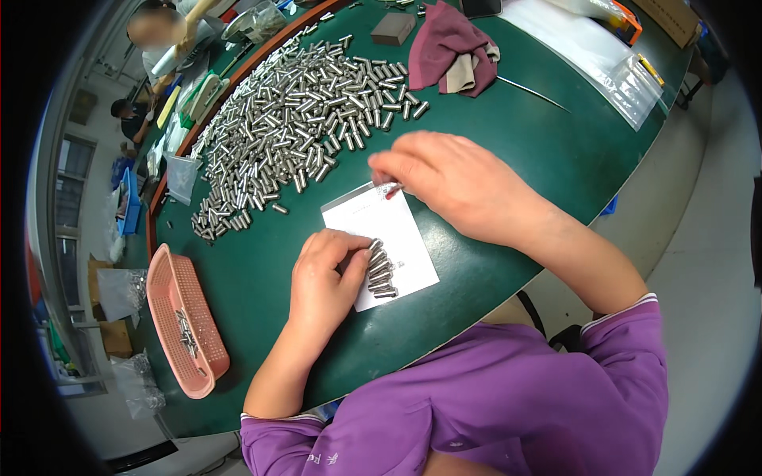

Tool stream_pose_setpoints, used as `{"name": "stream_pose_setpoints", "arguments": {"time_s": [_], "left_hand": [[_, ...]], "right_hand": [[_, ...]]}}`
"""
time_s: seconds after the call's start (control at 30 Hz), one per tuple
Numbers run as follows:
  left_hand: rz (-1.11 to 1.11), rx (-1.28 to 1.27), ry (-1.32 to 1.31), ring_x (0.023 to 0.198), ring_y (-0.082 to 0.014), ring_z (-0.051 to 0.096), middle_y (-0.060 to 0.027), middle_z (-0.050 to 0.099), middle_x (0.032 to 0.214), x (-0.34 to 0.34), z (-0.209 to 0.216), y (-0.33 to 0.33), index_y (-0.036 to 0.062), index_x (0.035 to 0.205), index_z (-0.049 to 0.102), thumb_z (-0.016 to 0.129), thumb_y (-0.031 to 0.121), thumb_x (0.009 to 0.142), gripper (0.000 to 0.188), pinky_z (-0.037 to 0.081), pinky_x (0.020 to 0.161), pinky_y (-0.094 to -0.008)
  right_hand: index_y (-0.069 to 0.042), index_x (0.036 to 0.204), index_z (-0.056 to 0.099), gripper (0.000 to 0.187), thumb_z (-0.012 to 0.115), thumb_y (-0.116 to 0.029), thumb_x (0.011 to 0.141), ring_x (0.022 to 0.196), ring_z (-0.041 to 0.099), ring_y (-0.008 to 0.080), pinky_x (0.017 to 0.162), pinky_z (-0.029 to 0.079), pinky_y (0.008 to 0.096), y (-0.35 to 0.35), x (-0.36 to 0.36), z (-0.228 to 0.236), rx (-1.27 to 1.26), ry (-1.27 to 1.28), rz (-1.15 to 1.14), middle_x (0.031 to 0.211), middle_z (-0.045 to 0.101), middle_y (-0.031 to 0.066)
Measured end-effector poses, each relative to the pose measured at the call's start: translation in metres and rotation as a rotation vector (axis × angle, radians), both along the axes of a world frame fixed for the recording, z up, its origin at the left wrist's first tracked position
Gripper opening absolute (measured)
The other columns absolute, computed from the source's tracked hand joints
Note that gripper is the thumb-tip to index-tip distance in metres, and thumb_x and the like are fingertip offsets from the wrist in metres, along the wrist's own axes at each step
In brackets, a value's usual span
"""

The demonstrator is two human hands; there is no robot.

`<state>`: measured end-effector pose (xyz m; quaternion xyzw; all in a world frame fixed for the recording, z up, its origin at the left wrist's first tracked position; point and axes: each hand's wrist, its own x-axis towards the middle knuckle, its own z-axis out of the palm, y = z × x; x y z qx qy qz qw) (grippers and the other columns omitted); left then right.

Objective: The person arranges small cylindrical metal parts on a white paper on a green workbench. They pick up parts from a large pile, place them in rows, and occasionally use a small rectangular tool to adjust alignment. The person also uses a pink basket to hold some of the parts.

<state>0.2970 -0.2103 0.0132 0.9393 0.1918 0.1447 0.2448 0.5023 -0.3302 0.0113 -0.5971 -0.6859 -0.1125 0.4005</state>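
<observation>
A white paper sheet (409,252) lies on the green table in front of me, with a short row of shiny metal pins (381,278) side by side on it. My left hand (324,274) rests at the sheet's left edge, thumb and forefinger closed on the metal pin at the far end of the row. Over the sheet's far right corner hovers my right hand (456,182), its fingers curled together and slightly blurred. A small red and silvery spot shows below those fingertips; whether they hold anything is hidden.
A large heap of metal pins (294,111) spreads beyond the sheet. At the left stands a pink plastic basket (161,317) with several pins inside. Farther back lie a grey block (393,28), a maroon cloth (444,47), a thin metal rod (532,93) and clear bags (635,91). Other people work beyond.
</observation>
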Motion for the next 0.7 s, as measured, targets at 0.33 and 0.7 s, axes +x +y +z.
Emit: {"name": "stream_pose_setpoints", "arguments": {"time_s": [0.33,0.7], "left_hand": [[0.051,-0.055,-0.039,0.079,-0.0275,0.059,-0.0092,0.062,0.082,0.004,-0.003,0.000,0.0038,0.086,0.068,0.071,0.004,0.076,0.010,0.048,0.071,-0.0377],[0.062,-0.060,-0.045,0.079,-0.0267,0.059,-0.0083,0.062,0.082,0.003,-0.006,0.000,0.0042,0.084,0.068,0.072,0.003,0.076,0.009,0.048,0.071,-0.0365]], "right_hand": [[-0.004,0.113,0.048,0.036,0.066,-0.010,0.082,0.083,0.065,0.0259,0.074,0.052,0.0359,0.051,-0.036,0.026,0.189,0.843,0.245,0.090,0.064,0.0105],[-0.005,0.078,0.053,0.044,0.044,-0.041,0.102,0.064,0.050,0.0091,0.058,0.042,0.0234,0.048,-0.032,0.010,-0.086,1.299,0.664,0.070,0.050,0.0009]]}}
